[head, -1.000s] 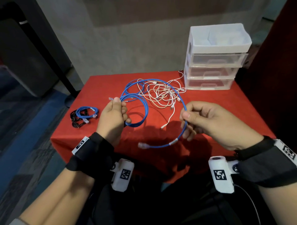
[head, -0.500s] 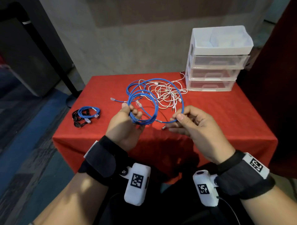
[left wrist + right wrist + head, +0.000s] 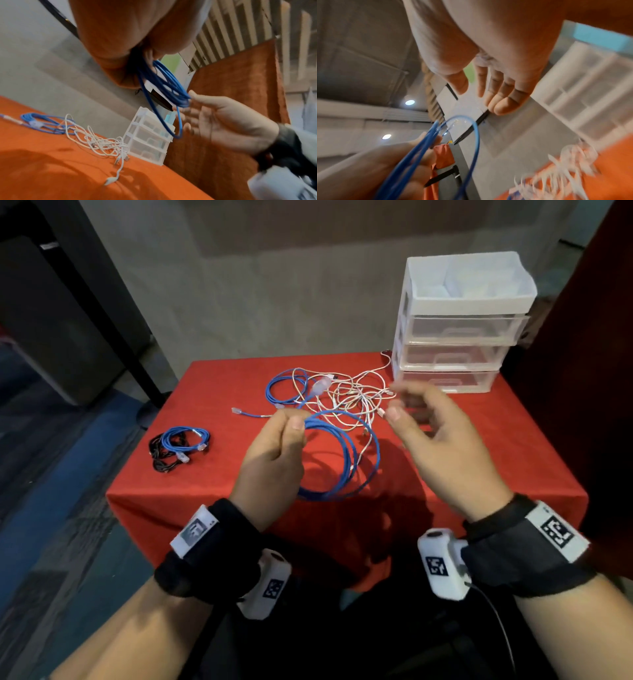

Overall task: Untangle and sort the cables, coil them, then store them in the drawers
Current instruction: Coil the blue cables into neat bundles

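My left hand pinches the top of a coiled blue network cable, which hangs in several loops above the red table. My right hand is blurred, held just right of the coil with its fingers spread and nothing in them. The left wrist view shows the same blue coil dangling beside the open right hand. In the right wrist view the right hand's fingers are straight, above the blue coil. A white cable tangle and another blue cable lie behind.
A white three-drawer unit with an open top tray stands at the table's back right corner, all drawers closed. A coiled blue and black cable bundle lies near the left edge. A grey wall rises behind the table.
My right hand has let go of the blue cable and moved up and to the right. The coil now hangs from my left hand alone.
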`<state>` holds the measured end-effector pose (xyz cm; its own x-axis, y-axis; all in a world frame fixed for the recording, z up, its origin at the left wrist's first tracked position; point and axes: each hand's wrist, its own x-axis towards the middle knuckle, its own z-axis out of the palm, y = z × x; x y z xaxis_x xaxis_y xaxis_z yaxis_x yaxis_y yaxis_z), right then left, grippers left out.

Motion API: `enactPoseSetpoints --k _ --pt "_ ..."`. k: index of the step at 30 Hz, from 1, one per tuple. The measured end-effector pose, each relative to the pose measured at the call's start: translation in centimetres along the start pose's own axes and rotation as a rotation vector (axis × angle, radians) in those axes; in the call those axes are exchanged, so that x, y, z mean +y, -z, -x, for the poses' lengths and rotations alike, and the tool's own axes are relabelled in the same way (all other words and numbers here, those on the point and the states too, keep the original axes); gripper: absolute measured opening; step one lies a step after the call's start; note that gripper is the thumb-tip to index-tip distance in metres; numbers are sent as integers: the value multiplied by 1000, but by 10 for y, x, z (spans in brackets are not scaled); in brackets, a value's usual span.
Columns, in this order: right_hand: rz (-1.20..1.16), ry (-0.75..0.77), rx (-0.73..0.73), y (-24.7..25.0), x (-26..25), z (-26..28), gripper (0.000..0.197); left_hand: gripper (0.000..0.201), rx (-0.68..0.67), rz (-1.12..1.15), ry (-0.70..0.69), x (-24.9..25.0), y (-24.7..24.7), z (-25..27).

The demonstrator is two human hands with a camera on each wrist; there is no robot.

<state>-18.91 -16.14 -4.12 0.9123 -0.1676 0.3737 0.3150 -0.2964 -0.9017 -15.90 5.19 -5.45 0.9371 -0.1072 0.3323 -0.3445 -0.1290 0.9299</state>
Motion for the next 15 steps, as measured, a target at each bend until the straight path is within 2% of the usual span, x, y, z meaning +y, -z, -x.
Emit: enactPoseSetpoints --k 1,4,7,10,12,15 --pt "25 46 -22 2 -5 -4 34 20 -82 -33 -48 1 2 2" --pt "123 107 -213 0 -20 -14 46 19 -250 -82 -124 4 3 6" --pt "350 200 -356 -4 -21 -23 28 18 -314 -132 -146 9 1 7" --pt "490 249 -439 -9 -22 -26 13 18 -328 -79 -81 6 1 6" --pt "516 280 -393 -11 -25 -31 12 21 -315 -136 -43 -1 2 7" --pt "435 237 -139 2 -32 -52 14 28 -319 -225 6 -14 5 11"
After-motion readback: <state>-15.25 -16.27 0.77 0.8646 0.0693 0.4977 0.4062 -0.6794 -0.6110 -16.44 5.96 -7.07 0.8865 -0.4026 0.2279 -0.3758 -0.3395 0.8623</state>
